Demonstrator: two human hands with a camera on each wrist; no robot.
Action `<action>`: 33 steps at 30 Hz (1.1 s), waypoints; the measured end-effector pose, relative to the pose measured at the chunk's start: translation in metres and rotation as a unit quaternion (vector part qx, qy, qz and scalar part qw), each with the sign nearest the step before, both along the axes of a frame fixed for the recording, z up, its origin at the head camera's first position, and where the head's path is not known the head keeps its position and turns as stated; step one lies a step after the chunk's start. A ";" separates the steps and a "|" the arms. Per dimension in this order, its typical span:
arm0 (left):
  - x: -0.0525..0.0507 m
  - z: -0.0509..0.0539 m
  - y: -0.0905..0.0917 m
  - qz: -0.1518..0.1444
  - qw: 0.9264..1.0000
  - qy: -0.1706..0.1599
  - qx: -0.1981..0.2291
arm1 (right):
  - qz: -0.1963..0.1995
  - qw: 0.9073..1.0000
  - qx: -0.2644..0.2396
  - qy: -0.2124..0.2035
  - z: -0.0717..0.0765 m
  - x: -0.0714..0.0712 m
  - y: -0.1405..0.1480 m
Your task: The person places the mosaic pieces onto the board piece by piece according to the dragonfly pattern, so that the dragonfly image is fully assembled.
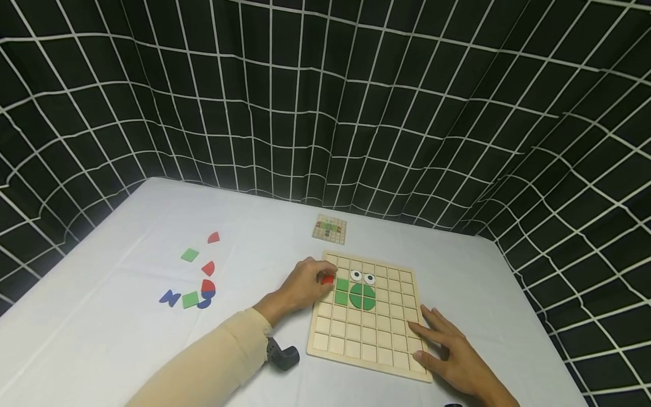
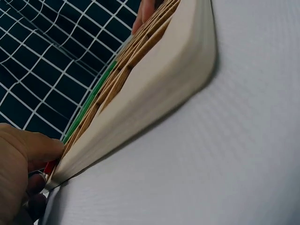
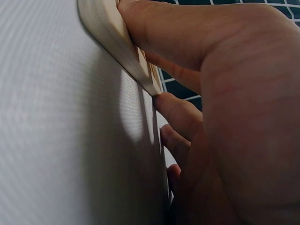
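Observation:
At the left edge of the wooden grid board (image 1: 367, 333), my left hand (image 1: 305, 284) pinches a small red piece (image 1: 328, 280) between thumb and fingers. The left wrist view shows the red piece (image 2: 49, 167) partly hidden by the fingers. Two green squares (image 1: 342, 289) sit in cells just right of it, beside a green circle made of quarter pieces (image 1: 363, 297). Above the circle are two white eye pieces (image 1: 363, 277). My right hand (image 1: 447, 353) rests at the board's lower right edge with fingers spread, thumb and index on the board, as the right wrist view (image 3: 178, 42) also shows.
Loose pieces lie on the white table (image 1: 127, 339) at the left: red quarters (image 1: 208, 268), green squares (image 1: 190, 255) and blue pieces (image 1: 170, 298). A small pattern card (image 1: 329, 229) lies beyond the board. A black grid-lined curtain (image 1: 315, 102) stands behind the table.

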State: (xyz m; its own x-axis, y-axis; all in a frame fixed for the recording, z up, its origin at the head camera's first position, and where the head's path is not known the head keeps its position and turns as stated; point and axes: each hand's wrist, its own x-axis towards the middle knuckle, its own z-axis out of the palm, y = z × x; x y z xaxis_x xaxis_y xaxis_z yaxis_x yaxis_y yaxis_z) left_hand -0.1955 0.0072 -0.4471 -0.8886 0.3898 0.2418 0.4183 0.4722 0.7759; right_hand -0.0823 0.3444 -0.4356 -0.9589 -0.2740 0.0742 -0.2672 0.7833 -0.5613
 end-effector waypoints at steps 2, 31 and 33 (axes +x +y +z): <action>0.000 0.000 0.000 -0.001 1.000 0.002 -0.003 | 0.001 1.000 -0.003 0.001 0.000 0.000 0.000; 0.001 -0.005 -0.005 0.008 1.000 0.017 0.017 | -0.002 1.000 0.004 -0.007 0.001 0.000 -0.001; 0.002 -0.004 -0.005 0.010 1.000 0.020 0.013 | -0.001 1.000 0.002 -0.008 0.001 0.000 -0.001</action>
State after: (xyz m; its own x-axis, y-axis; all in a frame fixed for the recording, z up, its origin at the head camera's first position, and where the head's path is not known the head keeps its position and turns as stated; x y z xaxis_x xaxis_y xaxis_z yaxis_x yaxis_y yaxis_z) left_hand -0.1930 0.0024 -0.4513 -0.8856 0.3644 0.2879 0.4402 0.4609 0.7706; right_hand -0.0822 0.3435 -0.4349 -0.9607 -0.2715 0.0584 -0.2563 0.7860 -0.5626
